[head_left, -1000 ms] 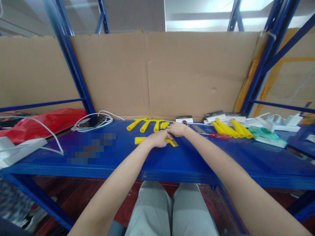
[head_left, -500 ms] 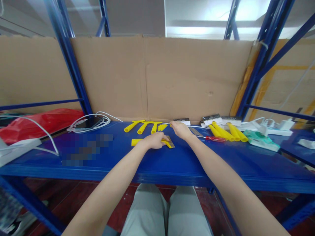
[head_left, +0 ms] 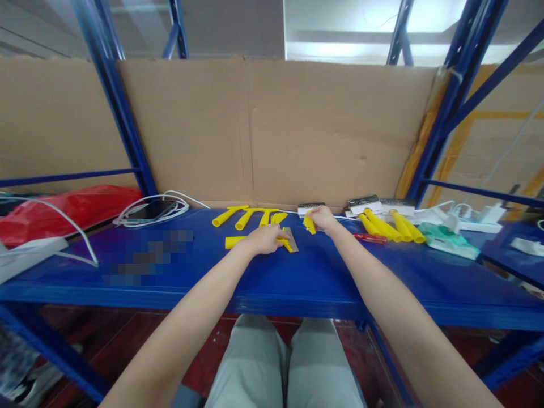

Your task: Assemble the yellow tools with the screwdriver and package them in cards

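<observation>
My left hand (head_left: 267, 239) is closed around a scraper with a yellow handle (head_left: 233, 242) and a flat metal blade (head_left: 293, 240). It lies low over the blue tabletop, handle end to the left, blade to the right; the hand hides its middle. To the right and slightly farther back, my right hand (head_left: 323, 218) pinches a small yellow plastic piece (head_left: 310, 224), apart from the scraper. Behind my left hand lie several yellow scraper handles (head_left: 243, 219) in a row, along with some small yellow pieces (head_left: 278, 217).
A red screwdriver (head_left: 371, 238) lies right of my right hand. Beyond it are more yellow handles (head_left: 389, 229), black-and-white boxes (head_left: 364, 205) and a green-white packet (head_left: 450, 241). At left are a coiled white cable (head_left: 181, 205) and a red bag (head_left: 80, 208). Cardboard (head_left: 297, 136) stands behind.
My right hand has moved a little to the right, away from the loose small pieces, and the yellow plastic piece now shows in its fingers. My left hand stays on the scraper.
</observation>
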Demonstrator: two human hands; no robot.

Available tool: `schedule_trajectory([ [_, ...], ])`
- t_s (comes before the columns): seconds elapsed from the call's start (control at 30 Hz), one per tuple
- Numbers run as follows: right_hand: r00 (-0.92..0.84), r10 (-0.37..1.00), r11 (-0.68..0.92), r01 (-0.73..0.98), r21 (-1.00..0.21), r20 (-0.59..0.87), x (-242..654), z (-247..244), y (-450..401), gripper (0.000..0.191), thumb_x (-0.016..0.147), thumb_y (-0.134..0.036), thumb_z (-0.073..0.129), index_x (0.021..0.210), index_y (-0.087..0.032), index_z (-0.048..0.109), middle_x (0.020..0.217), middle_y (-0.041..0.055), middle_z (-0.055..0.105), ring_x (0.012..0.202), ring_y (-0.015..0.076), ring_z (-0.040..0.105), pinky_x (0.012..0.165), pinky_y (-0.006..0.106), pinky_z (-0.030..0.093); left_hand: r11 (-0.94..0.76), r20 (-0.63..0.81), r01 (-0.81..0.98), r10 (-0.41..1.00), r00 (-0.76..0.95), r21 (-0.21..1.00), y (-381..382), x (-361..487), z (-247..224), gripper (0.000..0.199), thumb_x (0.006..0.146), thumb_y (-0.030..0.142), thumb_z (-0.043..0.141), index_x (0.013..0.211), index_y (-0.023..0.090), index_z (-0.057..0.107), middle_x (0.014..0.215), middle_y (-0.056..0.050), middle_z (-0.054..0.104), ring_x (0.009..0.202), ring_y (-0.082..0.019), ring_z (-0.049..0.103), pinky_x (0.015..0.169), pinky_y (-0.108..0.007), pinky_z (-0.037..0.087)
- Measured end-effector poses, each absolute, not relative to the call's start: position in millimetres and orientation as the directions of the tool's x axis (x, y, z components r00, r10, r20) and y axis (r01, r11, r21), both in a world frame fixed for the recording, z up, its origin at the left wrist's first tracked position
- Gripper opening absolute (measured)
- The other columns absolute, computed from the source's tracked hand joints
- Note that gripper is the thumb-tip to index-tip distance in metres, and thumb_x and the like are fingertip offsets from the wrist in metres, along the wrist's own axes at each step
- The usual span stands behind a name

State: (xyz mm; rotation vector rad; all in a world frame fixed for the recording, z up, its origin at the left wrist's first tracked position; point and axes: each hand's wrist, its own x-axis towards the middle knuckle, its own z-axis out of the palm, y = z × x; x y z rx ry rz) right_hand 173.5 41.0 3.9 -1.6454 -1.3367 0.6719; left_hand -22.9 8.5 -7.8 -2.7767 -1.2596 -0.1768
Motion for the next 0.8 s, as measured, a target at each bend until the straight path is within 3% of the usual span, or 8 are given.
schedule_trajectory([
  [0.1, 0.165, 0.986, -0.089, 0.42, -0.903, -0.02, 169.5, 4.7, 30.8, 0.007, 0.082, -0.007, 0.058, 0.087, -0.012, 0.06, 0.049, -0.003, 0.054, 0.042, 0.0095, 0.052, 0.046, 0.021, 0.046, -0.643, 0.121, 0.765, 0.756, 0.643, -0.046, 7.9, -23.5, -8.2, 0.041, 0.087, 0.022, 0.051, 0.125, 0.026, 0.064, 0.12, -0.008, 0.064, 0.111, -0.024, 0.06, 0.093, -0.031, 0.045],
  [0.37, -0.05, 0.981, -0.159, 0.36, -0.919, -0.19, 169.9, 6.6, 21.5, 0.021, 0.077, -0.001, 0.062, 0.093, -0.014, 0.056, 0.055, -0.0032, 0.057, 0.049, 0.0099, 0.056, 0.059, 0.026, 0.053, -0.646, 0.098, 0.762, 0.757, 0.646, -0.032, 6.2, -23.1, -8.0, 0.046, 0.086, 0.014, 0.045, 0.127, 0.026, 0.063, 0.126, -0.007, 0.062, 0.117, -0.022, 0.057, 0.098, -0.03, 0.043],
  [0.8, -0.046, 0.984, -0.153, 0.304, -0.94, -0.175, 167.3, 8.6, 18.2, 0.017, 0.081, 0.004, 0.056, 0.089, -0.011, 0.058, 0.052, -0.0018, 0.058, 0.047, 0.0087, 0.056, 0.058, 0.021, 0.053, -0.691, 0.135, 0.723, 0.717, 0.684, 0.004, 9.0, -24.2, -9.3, 0.044, 0.086, 0.012, 0.045, 0.123, 0.023, 0.065, 0.124, -0.009, 0.064, 0.113, -0.023, 0.059, 0.099, -0.033, 0.042],
])
